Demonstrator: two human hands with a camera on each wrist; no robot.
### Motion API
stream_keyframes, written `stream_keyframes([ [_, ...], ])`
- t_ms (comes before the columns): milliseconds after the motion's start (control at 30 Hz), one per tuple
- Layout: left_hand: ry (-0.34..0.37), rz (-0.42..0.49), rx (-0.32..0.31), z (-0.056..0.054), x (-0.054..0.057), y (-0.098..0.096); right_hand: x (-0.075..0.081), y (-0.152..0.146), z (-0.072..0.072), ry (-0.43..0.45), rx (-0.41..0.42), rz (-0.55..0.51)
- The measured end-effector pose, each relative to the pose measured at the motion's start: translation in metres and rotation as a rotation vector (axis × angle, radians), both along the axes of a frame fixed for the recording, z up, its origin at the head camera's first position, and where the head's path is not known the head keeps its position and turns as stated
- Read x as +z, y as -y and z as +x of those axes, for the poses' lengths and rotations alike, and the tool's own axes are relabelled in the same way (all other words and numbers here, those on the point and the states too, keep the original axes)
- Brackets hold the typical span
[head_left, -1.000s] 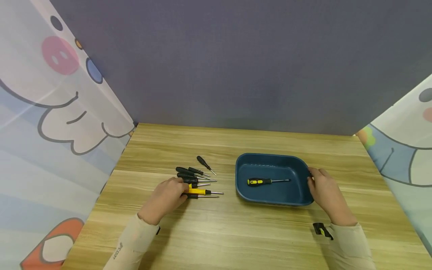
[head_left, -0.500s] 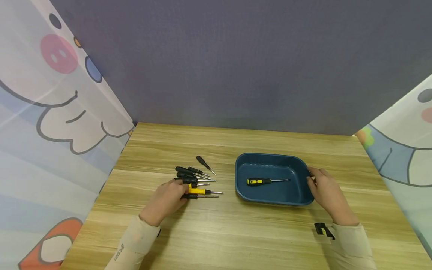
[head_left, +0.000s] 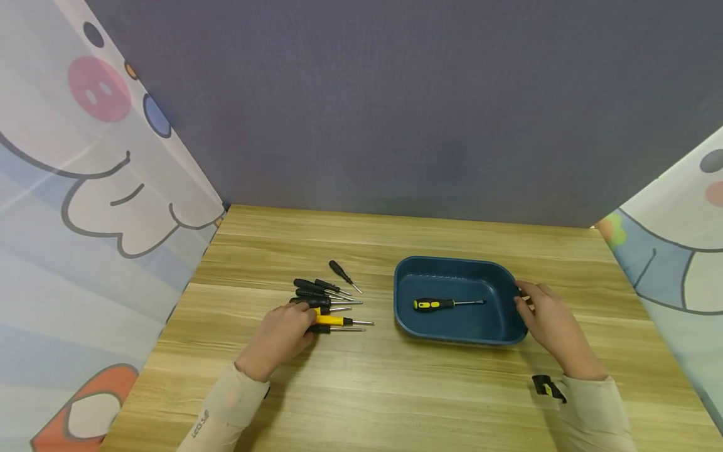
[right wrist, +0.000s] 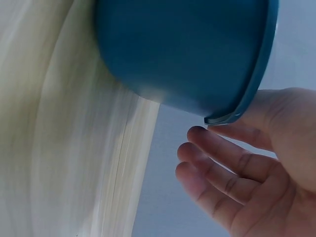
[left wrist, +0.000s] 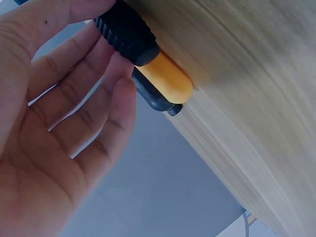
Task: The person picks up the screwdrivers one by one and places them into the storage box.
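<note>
In the head view my left hand (head_left: 282,336) reaches over the handle ends of a row of screwdrivers. The left wrist view has its thumb and fingertips on a ribbed black screwdriver handle (left wrist: 127,33), beside a yellow screwdriver (left wrist: 170,81). That black screwdriver (head_left: 344,329) lies nearest the front, its shaft pointing right. My right hand (head_left: 550,323) holds the right end of a dark blue plastic box (head_left: 403,329) at its rim; in the right wrist view the thumb tip is hidden behind the rim. A black-and-yellow screwdriver (head_left: 435,304) lies inside the box.
Several more black screwdrivers lie close together behind the yellow one, and a small black screwdriver (head_left: 341,271) lies apart at the back. The wooden table (head_left: 407,402) ends at a grey panel (head_left: 395,125). Cartoon-printed curtains (head_left: 85,263) hang at both sides.
Both hands stay nearly in place, the left at the screwdrivers and the right at the box rim. Only slight shifts of the wrists show.
</note>
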State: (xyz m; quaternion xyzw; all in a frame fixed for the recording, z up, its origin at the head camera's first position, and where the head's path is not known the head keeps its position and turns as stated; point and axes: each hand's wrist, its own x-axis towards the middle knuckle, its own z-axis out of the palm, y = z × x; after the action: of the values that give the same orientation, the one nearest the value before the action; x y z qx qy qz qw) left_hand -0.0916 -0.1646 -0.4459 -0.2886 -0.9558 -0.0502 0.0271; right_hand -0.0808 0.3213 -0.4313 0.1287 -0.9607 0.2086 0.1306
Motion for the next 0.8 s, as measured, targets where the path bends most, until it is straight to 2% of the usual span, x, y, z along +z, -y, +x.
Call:
stream_keyframes([
  [267,0.003,-0.007,0.001,0.001,0.004,-0.001,-0.001,-0.001,0.0,-0.006,-0.004,0.0],
  [467,-0.007,0.025,-0.004,0.003,0.01,-0.001,-0.003,-0.001,0.0,-0.021,0.0,-0.004],
  [600,-0.023,0.063,-0.034,0.002,0.021,-0.002,-0.004,-0.001,0.0,-0.027,0.004,-0.004],
  [800,-0.054,0.088,-0.093,-0.006,0.044,-0.009,-0.005,-0.002,0.0,-0.029,0.01,0.002],
])
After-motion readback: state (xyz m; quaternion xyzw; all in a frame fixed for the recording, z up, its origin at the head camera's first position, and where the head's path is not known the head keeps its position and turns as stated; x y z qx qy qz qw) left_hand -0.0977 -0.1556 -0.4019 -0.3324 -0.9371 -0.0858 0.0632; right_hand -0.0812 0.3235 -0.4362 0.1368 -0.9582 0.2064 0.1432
